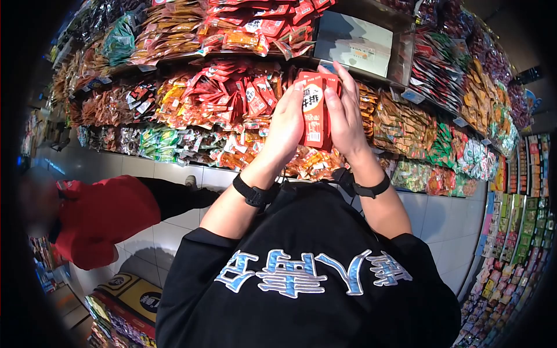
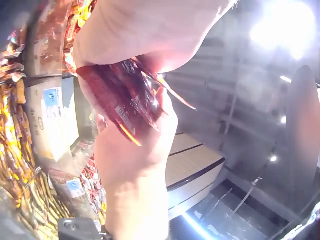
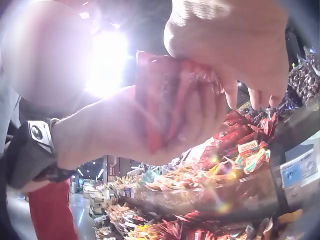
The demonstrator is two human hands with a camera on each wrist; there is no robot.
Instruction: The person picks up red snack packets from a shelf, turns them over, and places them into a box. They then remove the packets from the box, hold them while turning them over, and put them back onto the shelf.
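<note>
Both hands hold a small stack of flat red snack packets [image 1: 313,116] in front of the chest, above the snack shelves. The front packet has a pale round label with dark characters and a white barcode patch. My left hand [image 1: 286,119] lies along the stack's left side, and my right hand [image 1: 346,119] along its right side, fingers pointing away from the body. In the left wrist view the edges of several packets [image 2: 120,95] fan out between the two hands. The right wrist view shows the red packets [image 3: 170,100] blurred against the left hand.
Tiered shelves of loose wrapped snacks [image 1: 191,98] stretch across the front. A white box [image 1: 354,45] stands on the upper shelf. To the left, a person in a red top [image 1: 110,214] stands on the tiled floor [image 1: 180,232]. More packed racks [image 1: 510,232] stand at the right.
</note>
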